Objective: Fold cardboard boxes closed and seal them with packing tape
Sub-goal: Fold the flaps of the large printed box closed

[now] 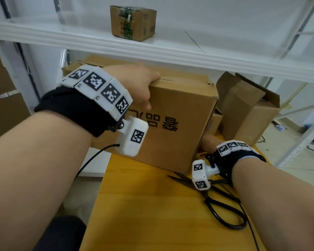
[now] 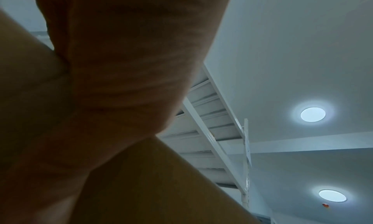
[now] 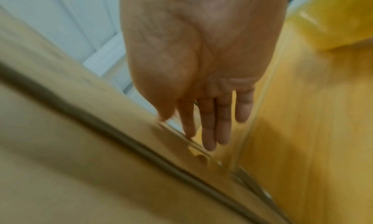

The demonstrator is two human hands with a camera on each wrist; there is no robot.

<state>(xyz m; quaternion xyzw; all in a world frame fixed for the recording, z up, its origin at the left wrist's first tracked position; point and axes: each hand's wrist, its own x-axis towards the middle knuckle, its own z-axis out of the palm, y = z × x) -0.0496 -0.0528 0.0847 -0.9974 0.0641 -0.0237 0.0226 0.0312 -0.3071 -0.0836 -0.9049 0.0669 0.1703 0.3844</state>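
Now left hand [image 1: 136, 84] gripping top near corner of cardboard box [image 1: 172, 124], fingers lying over top, thumb pressing down front face. Right hand [image 3: 193, 55] reaching along box's right side, fingers [image 3: 210, 131] straight and relaxed, holding nothing. Box sitting on yellow table [image 1: 152, 205], closed, printed black characters showing upside down, not readable. Scissors [image 1: 219, 205] lying on table just beside box. Open carton [image 1: 246, 113] standing behind on right. Taped box [image 1: 132, 22] sitting on white shelf [image 1: 170, 49] above.

Both forearms bare; black wrist bands [image 1: 74, 107] carry white marker blocks [image 1: 98, 87] with black square codes; black cable [image 1: 91, 160] trails from left camera housing [image 1: 132, 136]
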